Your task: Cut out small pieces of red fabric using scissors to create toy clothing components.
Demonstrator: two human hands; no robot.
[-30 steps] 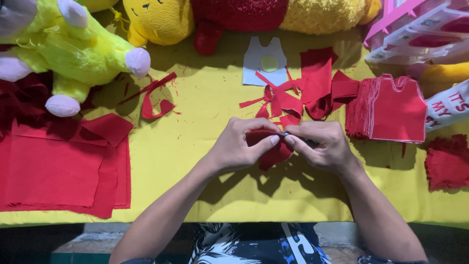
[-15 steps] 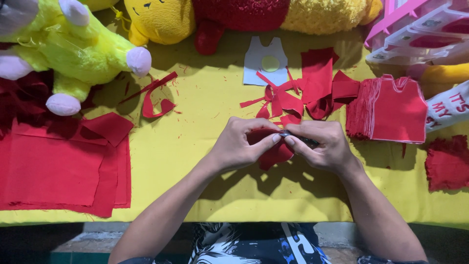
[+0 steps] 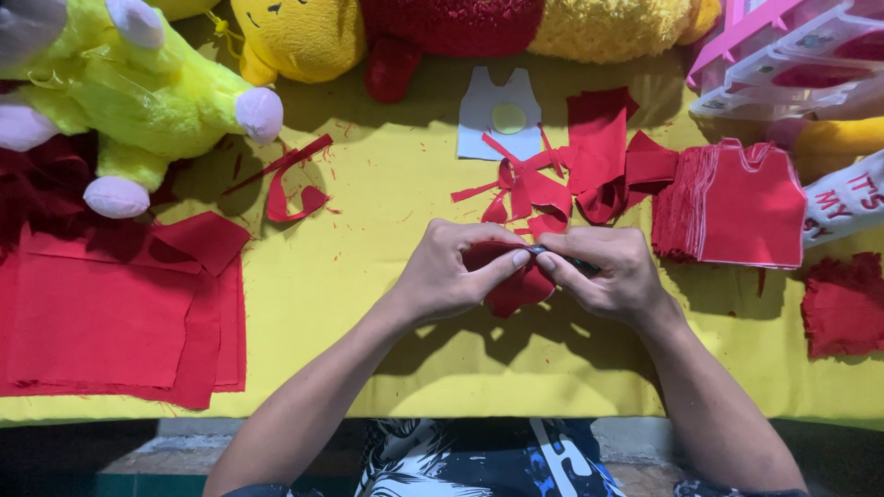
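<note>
Both forearms reaching up from the near edge of the yellow table (image 3: pixel 368 166), converging at its middle. Left hand (image 3: pixel 456 271) curled, knuckles up, thumb and forefinger pinched onto a red fabric piece (image 3: pixel 516 287). Right hand (image 3: pixel 608 274) mirrored, fingertips closed against the left's on the same piece, a thin dark tool (image 3: pixel 580 266) partly showing under the fingers; kind impossible to tell. One stack of red vest-shaped cutouts (image 3: pixel 741 207) near the right edge. One white vest template (image 3: pixel 502 115) toward the far edge, red scraps (image 3: pixel 571 175) just beside. One pile of red fabric sheets (image 3: pixel 110 313) at the near left corner. Two plush toys: yellow-green (image 3: pixel 120 92) at the far left corner, yellow-and-red (image 3: pixel 442 28) along the far edge.
</note>
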